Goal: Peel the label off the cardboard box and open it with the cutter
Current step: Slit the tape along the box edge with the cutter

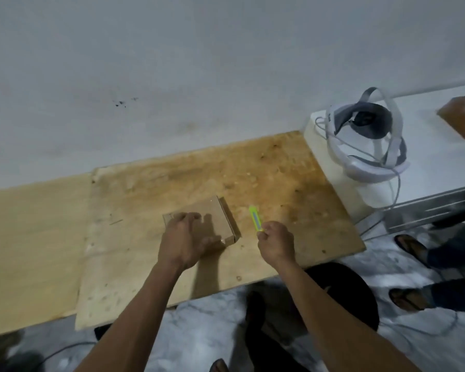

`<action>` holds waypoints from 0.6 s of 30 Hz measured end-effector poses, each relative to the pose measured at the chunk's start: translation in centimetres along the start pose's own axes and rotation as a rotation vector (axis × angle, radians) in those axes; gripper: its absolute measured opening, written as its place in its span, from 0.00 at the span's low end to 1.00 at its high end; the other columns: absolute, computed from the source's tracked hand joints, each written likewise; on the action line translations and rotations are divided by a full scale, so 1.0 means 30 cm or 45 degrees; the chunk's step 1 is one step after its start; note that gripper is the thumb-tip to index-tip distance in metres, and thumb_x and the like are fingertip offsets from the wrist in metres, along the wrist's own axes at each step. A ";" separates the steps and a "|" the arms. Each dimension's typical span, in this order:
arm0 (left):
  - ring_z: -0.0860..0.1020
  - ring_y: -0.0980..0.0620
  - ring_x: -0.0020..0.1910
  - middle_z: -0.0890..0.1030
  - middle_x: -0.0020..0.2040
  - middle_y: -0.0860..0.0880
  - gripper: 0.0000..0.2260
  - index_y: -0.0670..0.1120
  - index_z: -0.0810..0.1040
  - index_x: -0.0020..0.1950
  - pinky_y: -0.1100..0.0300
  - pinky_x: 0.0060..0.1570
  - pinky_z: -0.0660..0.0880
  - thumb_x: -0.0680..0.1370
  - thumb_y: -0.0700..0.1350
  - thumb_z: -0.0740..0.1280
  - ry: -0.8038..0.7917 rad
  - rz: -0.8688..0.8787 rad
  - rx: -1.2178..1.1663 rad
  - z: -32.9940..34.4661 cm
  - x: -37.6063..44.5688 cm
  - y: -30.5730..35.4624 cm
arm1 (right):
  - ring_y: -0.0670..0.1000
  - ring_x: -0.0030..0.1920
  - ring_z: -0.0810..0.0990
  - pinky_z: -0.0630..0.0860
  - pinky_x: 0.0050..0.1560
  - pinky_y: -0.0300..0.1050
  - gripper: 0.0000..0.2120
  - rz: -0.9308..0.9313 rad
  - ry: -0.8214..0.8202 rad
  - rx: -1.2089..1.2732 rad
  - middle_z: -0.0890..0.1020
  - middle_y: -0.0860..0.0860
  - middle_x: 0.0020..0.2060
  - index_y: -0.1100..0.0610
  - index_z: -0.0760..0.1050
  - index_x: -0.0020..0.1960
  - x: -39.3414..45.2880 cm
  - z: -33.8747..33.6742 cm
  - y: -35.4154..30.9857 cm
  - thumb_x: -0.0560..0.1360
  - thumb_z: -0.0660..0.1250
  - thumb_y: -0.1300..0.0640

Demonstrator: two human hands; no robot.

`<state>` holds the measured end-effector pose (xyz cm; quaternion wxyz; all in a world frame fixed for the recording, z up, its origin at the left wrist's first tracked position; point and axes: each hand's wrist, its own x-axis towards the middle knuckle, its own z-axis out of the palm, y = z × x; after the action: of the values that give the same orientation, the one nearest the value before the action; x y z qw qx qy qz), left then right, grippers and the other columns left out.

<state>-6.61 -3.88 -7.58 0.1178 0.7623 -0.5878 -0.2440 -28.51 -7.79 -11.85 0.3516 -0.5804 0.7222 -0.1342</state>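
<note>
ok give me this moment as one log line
left hand holds cardboard box on plywood board | right hand pinches near end of green cutter beside box | box closed

Probably a workshop: rough plywood bench, bare wall.

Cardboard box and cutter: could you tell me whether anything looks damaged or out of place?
Nothing stands out: the left hand holds the closed cardboard box, and the right hand pinches the cutter beside it.
</note>
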 end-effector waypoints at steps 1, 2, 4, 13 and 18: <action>0.70 0.43 0.67 0.71 0.70 0.46 0.35 0.48 0.71 0.71 0.49 0.62 0.72 0.68 0.60 0.75 -0.027 -0.002 0.035 0.002 0.029 0.003 | 0.58 0.56 0.79 0.74 0.50 0.45 0.12 0.013 0.005 -0.020 0.81 0.55 0.56 0.56 0.78 0.58 0.032 0.008 0.005 0.76 0.65 0.56; 0.67 0.42 0.69 0.68 0.72 0.45 0.40 0.49 0.68 0.73 0.46 0.64 0.71 0.66 0.62 0.76 -0.053 -0.011 0.082 0.006 0.057 0.005 | 0.58 0.57 0.78 0.75 0.51 0.46 0.13 0.030 0.015 -0.030 0.80 0.55 0.57 0.56 0.78 0.59 0.062 0.015 0.011 0.76 0.66 0.56; 0.60 0.42 0.74 0.60 0.77 0.46 0.51 0.51 0.60 0.77 0.40 0.68 0.65 0.61 0.66 0.77 -0.133 -0.047 0.208 0.020 0.107 0.004 | 0.59 0.58 0.77 0.76 0.51 0.49 0.15 0.073 0.022 -0.066 0.79 0.55 0.58 0.56 0.76 0.62 0.105 0.029 0.019 0.76 0.68 0.54; 0.44 0.45 0.78 0.46 0.80 0.52 0.63 0.55 0.48 0.79 0.24 0.68 0.51 0.54 0.60 0.83 -0.374 -0.182 0.244 0.086 0.168 -0.012 | 0.60 0.57 0.77 0.77 0.48 0.51 0.13 0.135 0.010 -0.166 0.79 0.56 0.54 0.56 0.74 0.54 0.151 0.088 0.050 0.73 0.72 0.53; 0.41 0.44 0.78 0.45 0.80 0.54 0.66 0.56 0.46 0.79 0.23 0.66 0.51 0.52 0.60 0.83 -0.364 -0.206 0.183 0.101 0.193 -0.041 | 0.59 0.55 0.78 0.75 0.50 0.48 0.12 0.093 -0.059 -0.140 0.79 0.56 0.54 0.57 0.76 0.54 0.178 0.095 0.052 0.73 0.71 0.55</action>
<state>-6.01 -8.73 -12.10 -0.0418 0.7711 -0.5513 -0.3157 -28.21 -11.70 -16.70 0.3404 -0.5751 0.7408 -0.0679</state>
